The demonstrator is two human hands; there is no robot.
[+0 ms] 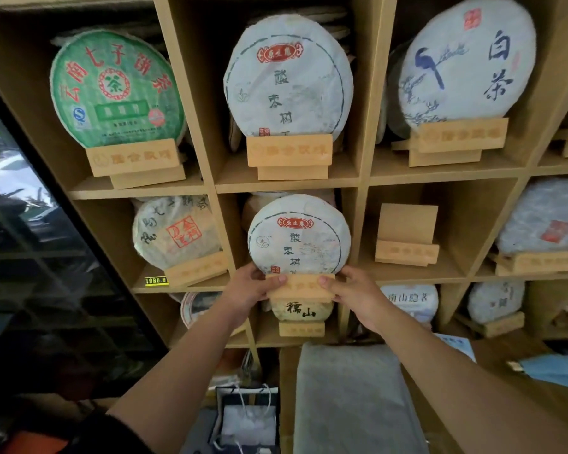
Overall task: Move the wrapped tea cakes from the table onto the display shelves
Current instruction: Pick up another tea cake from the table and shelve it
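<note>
A white wrapped tea cake [299,235] with a red label stands upright on a small wooden stand [300,286] at the mouth of the middle-row centre cubby of the wooden display shelves [363,181]. My left hand [250,288] grips the stand's left end and touches the cake's lower edge. My right hand [351,291] grips the stand's right end. Stand and cake sit in front of the cubby's front edge.
Neighbouring cubbies hold other wrapped cakes on stands: green [115,90], a matching white one [289,77], a bird-painted one [466,60]. An empty stand [406,239] sits in the cubby to the right. Below lie a grey cloth [351,398] and a gift bag [246,417].
</note>
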